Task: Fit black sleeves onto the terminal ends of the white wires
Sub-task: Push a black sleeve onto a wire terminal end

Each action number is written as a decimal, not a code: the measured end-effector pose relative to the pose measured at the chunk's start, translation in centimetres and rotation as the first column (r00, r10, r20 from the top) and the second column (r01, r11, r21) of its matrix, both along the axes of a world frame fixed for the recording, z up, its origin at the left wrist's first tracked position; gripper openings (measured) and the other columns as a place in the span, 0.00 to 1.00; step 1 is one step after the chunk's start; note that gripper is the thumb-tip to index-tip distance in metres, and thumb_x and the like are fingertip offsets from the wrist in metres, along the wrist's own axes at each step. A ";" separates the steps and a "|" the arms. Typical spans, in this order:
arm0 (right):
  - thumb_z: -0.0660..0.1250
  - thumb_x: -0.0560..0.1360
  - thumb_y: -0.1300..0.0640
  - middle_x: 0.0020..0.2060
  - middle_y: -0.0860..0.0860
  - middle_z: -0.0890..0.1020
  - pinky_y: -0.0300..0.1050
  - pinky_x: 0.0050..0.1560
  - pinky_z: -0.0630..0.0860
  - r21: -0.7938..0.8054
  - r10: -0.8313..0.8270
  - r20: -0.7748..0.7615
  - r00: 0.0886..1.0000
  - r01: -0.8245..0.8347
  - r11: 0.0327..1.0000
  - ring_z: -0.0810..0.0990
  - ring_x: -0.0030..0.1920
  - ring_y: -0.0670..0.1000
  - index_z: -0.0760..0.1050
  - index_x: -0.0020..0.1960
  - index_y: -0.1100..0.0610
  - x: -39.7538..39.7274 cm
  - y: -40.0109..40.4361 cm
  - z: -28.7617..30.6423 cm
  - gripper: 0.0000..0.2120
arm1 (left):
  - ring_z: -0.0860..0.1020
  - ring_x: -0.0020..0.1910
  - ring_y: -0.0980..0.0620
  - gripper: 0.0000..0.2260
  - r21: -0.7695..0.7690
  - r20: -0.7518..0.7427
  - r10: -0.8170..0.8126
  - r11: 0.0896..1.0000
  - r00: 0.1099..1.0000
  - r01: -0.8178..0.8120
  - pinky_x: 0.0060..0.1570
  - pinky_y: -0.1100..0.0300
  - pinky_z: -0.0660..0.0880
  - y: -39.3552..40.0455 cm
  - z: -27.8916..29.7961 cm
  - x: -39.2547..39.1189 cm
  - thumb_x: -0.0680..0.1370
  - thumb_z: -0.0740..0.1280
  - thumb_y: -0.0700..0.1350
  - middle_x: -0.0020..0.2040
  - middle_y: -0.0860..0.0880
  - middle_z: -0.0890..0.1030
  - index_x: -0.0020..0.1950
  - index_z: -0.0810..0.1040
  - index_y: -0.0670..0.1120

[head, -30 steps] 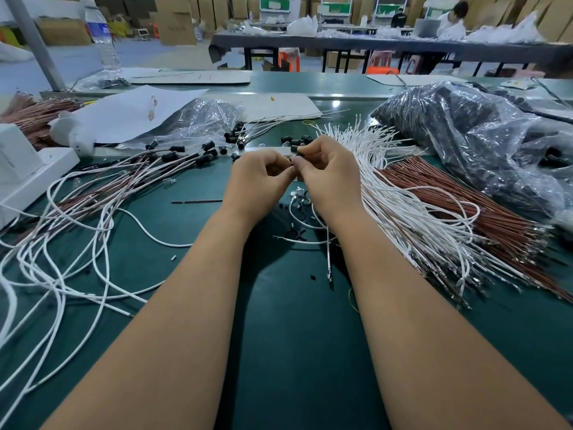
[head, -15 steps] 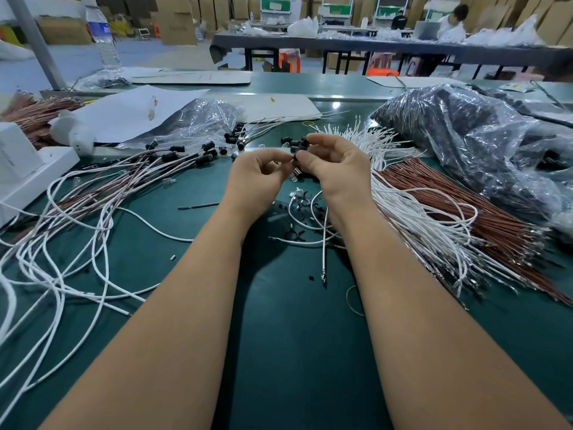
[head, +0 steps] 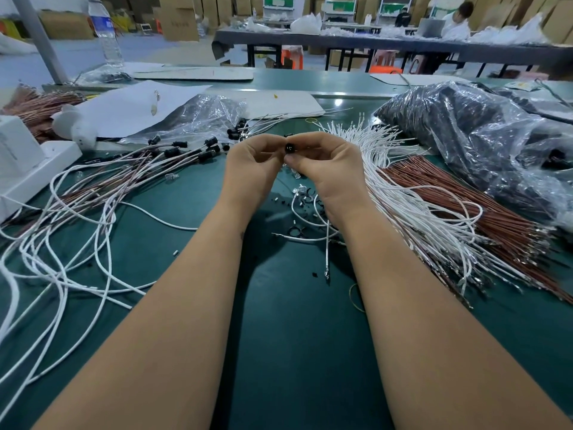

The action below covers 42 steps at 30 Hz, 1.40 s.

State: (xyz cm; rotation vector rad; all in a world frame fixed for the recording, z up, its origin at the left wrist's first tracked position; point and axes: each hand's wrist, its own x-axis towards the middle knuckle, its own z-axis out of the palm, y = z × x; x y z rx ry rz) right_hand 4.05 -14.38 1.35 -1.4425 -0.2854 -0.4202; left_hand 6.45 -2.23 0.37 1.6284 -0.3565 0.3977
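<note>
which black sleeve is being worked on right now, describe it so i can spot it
Start at the green table and follow both forearms up to where the left hand and right hand meet. The black sleeve is pinched between their fingertips, raised off the table, unlike the sleeves lying on wires to the left.

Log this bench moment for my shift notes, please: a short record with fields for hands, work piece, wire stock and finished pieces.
left hand: fingers curled, pinching the black sleeve
right hand: pinching the same sleeve from the other side
white wire: hangs below the hands, its end near the green mat
wire stock: white wire bundle right of the hands, brown wire bundle beyond it
finished pieces: sleeved wires lie to the left
</note>
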 end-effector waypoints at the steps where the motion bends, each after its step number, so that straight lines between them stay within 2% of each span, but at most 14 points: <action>1: 0.71 0.67 0.76 0.35 0.52 0.83 0.37 0.43 0.77 0.006 0.001 0.003 1.000 -0.001 1.000 0.82 0.37 0.46 0.81 0.44 0.60 0.0 0.0 0.0 0.13 | 0.80 0.45 0.47 0.10 -0.004 0.000 -0.003 1.000 1.000 0.003 0.52 0.54 0.77 0.0 0.0 0.0 0.76 0.65 0.30 0.45 0.41 0.82 0.53 0.80 0.39; 6: 0.70 0.68 0.76 0.38 0.57 0.83 0.39 0.44 0.78 0.004 -0.005 0.011 1.000 0.005 1.000 0.82 0.40 0.51 0.80 0.47 0.65 -0.1 0.1 0.2 0.11 | 0.80 0.41 0.50 0.11 -0.015 0.002 -0.016 1.000 1.000 0.016 0.48 0.58 0.77 0.0 0.1 -0.2 0.76 0.64 0.30 0.41 0.47 0.82 0.50 0.80 0.43; 11: 0.73 0.69 0.71 0.36 0.51 0.83 0.37 0.41 0.78 -0.097 -0.112 0.010 0.994 0.113 0.989 0.81 0.37 0.45 0.80 0.45 0.60 -0.2 0.0 0.3 0.09 | 0.79 0.42 0.51 0.06 0.036 0.009 0.003 0.999 1.000 -0.004 0.49 0.56 0.77 0.0 0.0 -0.3 0.76 0.68 0.34 0.42 0.44 0.82 0.49 0.81 0.42; 13: 0.73 0.71 0.67 0.37 0.52 0.83 0.42 0.42 0.81 -0.141 -0.197 -0.002 0.980 0.195 0.971 0.82 0.38 0.47 0.79 0.44 0.57 0.0 -0.3 0.1 0.07 | 0.79 0.39 0.56 0.03 0.092 0.008 0.025 0.995 1.000 -0.026 0.44 0.63 0.77 0.0 0.0 -0.3 0.75 0.70 0.38 0.40 0.46 0.83 0.47 0.82 0.43; 15: 0.72 0.73 0.65 0.39 0.55 0.83 0.48 0.46 0.82 -0.118 -0.235 -0.052 0.971 0.227 0.967 0.83 0.40 0.54 0.78 0.44 0.57 0.1 -0.5 0.0 0.05 | 0.77 0.34 0.63 0.01 0.121 -0.002 0.055 0.991 0.998 -0.055 0.39 0.70 0.73 0.1 0.0 -0.3 0.75 0.71 0.40 0.37 0.51 0.82 0.46 0.83 0.44; 16: 0.71 0.74 0.66 0.39 0.56 0.83 0.48 0.46 0.82 -0.087 -0.226 -0.087 0.970 0.218 0.972 0.83 0.39 0.55 0.77 0.44 0.57 0.2 -0.6 0.0 0.05 | 0.76 0.33 0.64 0.01 0.124 -0.008 0.067 0.990 0.998 -0.065 0.38 0.71 0.72 0.1 0.0 -0.2 0.75 0.71 0.40 0.36 0.53 0.81 0.45 0.83 0.45; 19: 0.68 0.75 0.68 0.36 0.54 0.81 0.42 0.42 0.81 -0.001 -0.162 -0.166 0.973 0.165 0.986 0.81 0.33 0.49 0.77 0.42 0.58 0.2 -0.6 -0.2 0.06 | 0.76 0.33 0.62 0.01 0.141 -0.012 0.065 0.988 0.998 -0.063 0.39 0.70 0.73 0.1 0.0 -0.3 0.75 0.71 0.40 0.35 0.53 0.81 0.43 0.82 0.45; 24: 0.67 0.75 0.68 0.37 0.53 0.81 0.43 0.44 0.81 0.104 -0.103 -0.204 0.974 0.127 0.987 0.80 0.35 0.49 0.77 0.42 0.58 0.3 -0.7 -0.3 0.07 | 0.75 0.32 0.64 0.02 0.176 -0.060 0.008 0.984 0.998 0.003 0.38 0.71 0.71 -0.1 0.1 -0.7 0.76 0.71 0.41 0.36 0.52 0.80 0.45 0.82 0.43; 29: 0.68 0.75 0.66 0.35 0.51 0.80 0.37 0.37 0.77 0.089 -0.107 -0.218 0.970 0.129 0.988 0.77 0.33 0.46 0.77 0.42 0.57 0.3 -0.8 -0.2 0.07 | 0.73 0.30 0.66 0.02 0.189 -0.058 0.004 0.982 0.998 0.007 0.37 0.72 0.71 0.0 0.3 -0.7 0.76 0.70 0.40 0.35 0.53 0.79 0.46 0.82 0.41; 35: 0.68 0.75 0.67 0.35 0.52 0.80 0.37 0.37 0.78 0.072 -0.088 -0.251 0.964 0.109 0.991 0.77 0.33 0.47 0.77 0.42 0.58 0.3 -0.6 -0.2 0.06 | 0.75 0.32 0.63 0.06 0.188 -0.061 0.033 0.982 0.998 -0.021 0.38 0.70 0.72 0.1 0.2 -0.5 0.76 0.70 0.41 0.33 0.54 0.79 0.39 0.81 0.47; 37: 0.68 0.75 0.67 0.36 0.53 0.80 0.38 0.38 0.78 0.028 -0.090 -0.265 0.960 0.101 0.994 0.78 0.34 0.48 0.77 0.42 0.58 0.4 -0.5 -0.4 0.06 | 0.75 0.32 0.59 0.05 0.167 -0.095 0.050 0.985 0.994 -0.034 0.38 0.67 0.72 0.2 0.0 -0.4 0.76 0.71 0.41 0.33 0.51 0.80 0.39 0.81 0.46; 42: 0.66 0.77 0.66 0.34 0.52 0.79 0.38 0.37 0.78 -0.050 -0.122 -0.288 0.950 0.112 0.992 0.77 0.32 0.45 0.76 0.42 0.58 0.5 -0.5 -0.9 0.07 | 0.76 0.33 0.59 0.05 0.141 -0.127 0.022 0.990 0.992 -0.004 0.39 0.67 0.74 0.3 -0.1 -0.4 0.75 0.72 0.40 0.33 0.50 0.80 0.38 0.82 0.46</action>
